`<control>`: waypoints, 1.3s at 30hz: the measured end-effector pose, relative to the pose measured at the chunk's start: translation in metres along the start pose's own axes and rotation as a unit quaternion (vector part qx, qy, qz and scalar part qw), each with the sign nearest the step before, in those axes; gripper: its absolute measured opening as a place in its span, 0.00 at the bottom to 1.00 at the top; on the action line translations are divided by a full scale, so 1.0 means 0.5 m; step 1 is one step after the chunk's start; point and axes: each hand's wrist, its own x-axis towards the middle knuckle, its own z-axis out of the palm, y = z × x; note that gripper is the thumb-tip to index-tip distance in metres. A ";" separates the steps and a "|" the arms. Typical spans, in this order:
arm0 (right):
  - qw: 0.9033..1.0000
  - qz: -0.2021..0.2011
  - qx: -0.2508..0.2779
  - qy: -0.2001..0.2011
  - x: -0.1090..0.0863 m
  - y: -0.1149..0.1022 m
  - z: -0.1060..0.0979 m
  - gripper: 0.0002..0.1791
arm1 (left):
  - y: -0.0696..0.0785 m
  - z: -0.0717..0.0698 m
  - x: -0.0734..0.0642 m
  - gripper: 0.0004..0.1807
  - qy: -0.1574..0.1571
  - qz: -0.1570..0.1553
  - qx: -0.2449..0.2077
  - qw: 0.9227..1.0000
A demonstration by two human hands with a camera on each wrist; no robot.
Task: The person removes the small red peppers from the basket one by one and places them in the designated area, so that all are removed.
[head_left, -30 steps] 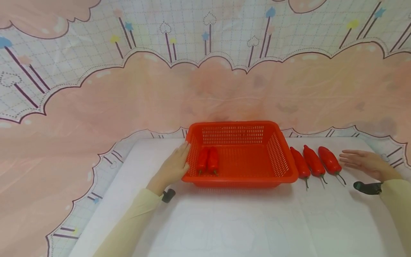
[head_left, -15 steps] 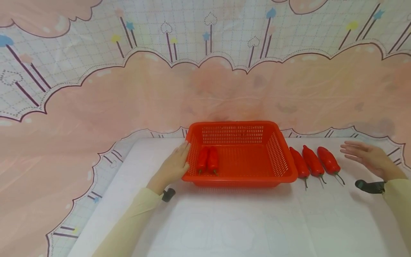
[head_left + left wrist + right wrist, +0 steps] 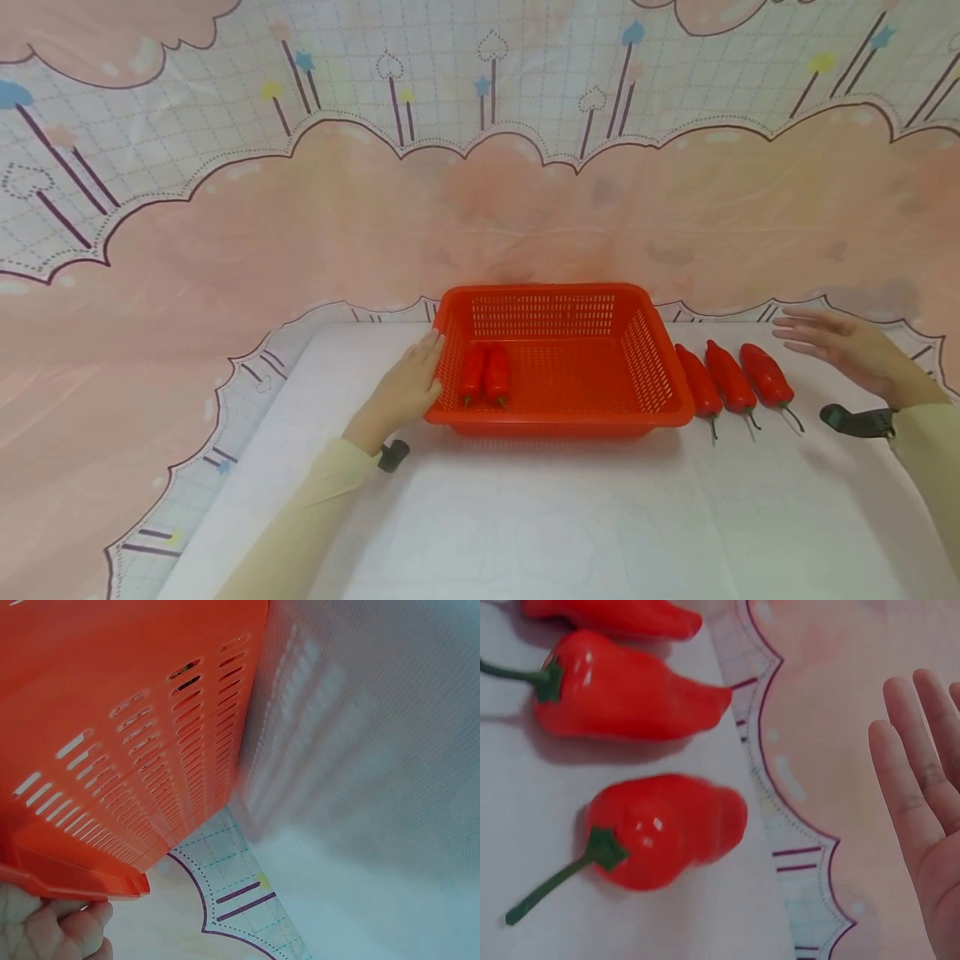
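My left hand (image 3: pixel 407 385) rests against the left rim of a red plastic basket (image 3: pixel 558 419), fingers extended along it in the head view. In the left wrist view, the fingers (image 3: pixel 79 930) touch the edge of the slotted basket wall (image 3: pixel 150 750). Two red peppers (image 3: pixel 472 375) lie side by side inside the basket at its left. Three more peppers with green stems lie in a row right of the basket; the rightmost pepper (image 3: pixel 767 375) is nearest my right hand (image 3: pixel 847 346). That hand is raised above the table, fingers straight and apart from the peppers, holding nothing.
A white-covered table (image 3: pixel 555 517) bears the basket and peppers. Behind it hangs a pink and white patterned cloth (image 3: pixel 480 208). Dark wrist-worn devices show at both wrists, including the right wrist device (image 3: pixel 855 421).
My right hand has risen and shifted slightly, now higher and a little farther back beside the rightmost pepper. My left hand, the basket and the peppers have stayed in place.
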 end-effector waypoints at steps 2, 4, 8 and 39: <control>1.000 -0.010 0.001 -0.008 0.003 -0.011 0.004 0.26 | 0.000 0.001 0.000 0.37 0.001 0.000 -0.001 1.000; 1.000 -0.014 0.000 -0.013 0.007 -0.022 0.009 0.26 | 0.000 0.001 0.000 0.37 0.002 0.001 -0.001 1.000; 0.999 -0.016 -0.013 -0.025 0.015 -0.044 0.020 0.25 | -0.002 0.002 0.000 0.37 0.003 0.002 -0.003 1.000; 0.995 0.032 -0.042 -0.079 0.128 -0.176 0.162 0.36 | -0.004 0.005 0.000 0.37 0.002 0.001 -0.001 1.000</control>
